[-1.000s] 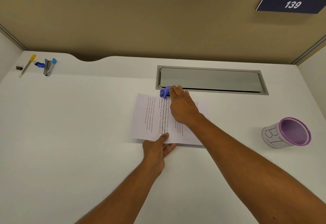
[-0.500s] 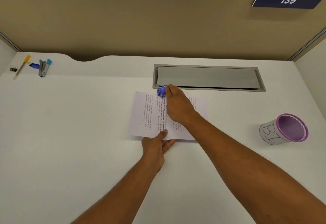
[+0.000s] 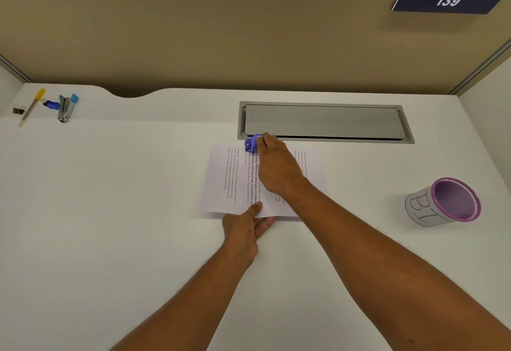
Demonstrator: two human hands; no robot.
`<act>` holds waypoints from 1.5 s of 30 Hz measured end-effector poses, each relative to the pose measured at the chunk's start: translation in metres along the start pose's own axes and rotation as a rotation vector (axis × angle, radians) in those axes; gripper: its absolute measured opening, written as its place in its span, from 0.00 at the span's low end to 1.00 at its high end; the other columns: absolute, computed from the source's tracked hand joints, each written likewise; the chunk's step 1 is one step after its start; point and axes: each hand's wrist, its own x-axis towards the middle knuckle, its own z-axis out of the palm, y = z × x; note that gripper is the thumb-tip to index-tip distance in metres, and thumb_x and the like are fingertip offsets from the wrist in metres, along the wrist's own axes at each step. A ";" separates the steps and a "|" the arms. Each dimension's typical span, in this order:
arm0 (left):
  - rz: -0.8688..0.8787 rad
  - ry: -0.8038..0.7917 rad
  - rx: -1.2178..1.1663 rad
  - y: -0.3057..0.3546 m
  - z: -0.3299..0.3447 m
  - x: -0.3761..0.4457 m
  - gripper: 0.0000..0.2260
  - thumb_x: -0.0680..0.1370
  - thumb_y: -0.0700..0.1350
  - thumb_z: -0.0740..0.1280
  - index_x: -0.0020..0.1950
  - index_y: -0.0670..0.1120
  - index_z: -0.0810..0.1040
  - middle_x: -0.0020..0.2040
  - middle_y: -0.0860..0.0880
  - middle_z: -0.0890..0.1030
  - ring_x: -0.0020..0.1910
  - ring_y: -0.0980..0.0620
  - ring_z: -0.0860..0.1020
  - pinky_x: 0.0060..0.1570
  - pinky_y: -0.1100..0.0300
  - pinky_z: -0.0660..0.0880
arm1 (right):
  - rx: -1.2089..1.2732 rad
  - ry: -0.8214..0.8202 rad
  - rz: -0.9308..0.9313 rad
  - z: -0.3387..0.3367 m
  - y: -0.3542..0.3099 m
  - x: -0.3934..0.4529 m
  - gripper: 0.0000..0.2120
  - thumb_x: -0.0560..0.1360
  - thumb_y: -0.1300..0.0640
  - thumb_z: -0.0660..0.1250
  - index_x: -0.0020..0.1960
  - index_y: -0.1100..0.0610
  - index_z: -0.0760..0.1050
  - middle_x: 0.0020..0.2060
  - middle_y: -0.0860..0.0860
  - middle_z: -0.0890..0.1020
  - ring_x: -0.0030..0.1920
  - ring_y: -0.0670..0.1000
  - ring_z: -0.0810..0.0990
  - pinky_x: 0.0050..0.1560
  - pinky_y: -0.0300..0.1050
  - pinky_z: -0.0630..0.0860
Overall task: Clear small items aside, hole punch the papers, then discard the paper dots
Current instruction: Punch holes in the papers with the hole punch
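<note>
So the papers (image 3: 235, 182) were lying flat on the desk (image 3: 110, 212), just in front of the grey hatch (image 3: 323, 122), far edge nearly touching its frame. My right hand (image 3: 276, 168) was wrapped over the little blue punch (image 3: 251, 143), which sat on that far edge of the papers, right at the hatch's near left corner. Couldn't tell from where I was looking whether it was pressed down all the way, my fingers hid most of it. My left hand (image 3: 246, 226) was at the papers' near edge, thumb on top and the other fingers tucked under, pinching the sheets.

Handling-wise: plain printer sheets, super light and floppy, and I'd guess they slide on a smooth top like that, so you kinda have to pin them or the stack fans out. The punch is tiny, hard plastic, so probably best squeezed from the top with the thumb underneath.

The small stuff, a clip (image 3: 18, 110), pen (image 3: 31, 105) and stapler (image 3: 66, 108), was already off in the corner, well left of the hatch. The purple cup (image 3: 445, 202) sat well to the hatch's right, toward me, likely for the dots.
</note>
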 end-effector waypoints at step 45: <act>0.018 0.005 -0.009 -0.003 0.000 -0.001 0.28 0.78 0.29 0.73 0.76 0.46 0.75 0.61 0.44 0.87 0.53 0.41 0.89 0.39 0.52 0.87 | -0.130 -0.172 0.024 -0.015 -0.003 0.024 0.35 0.79 0.61 0.70 0.81 0.61 0.59 0.83 0.58 0.58 0.81 0.59 0.61 0.77 0.55 0.64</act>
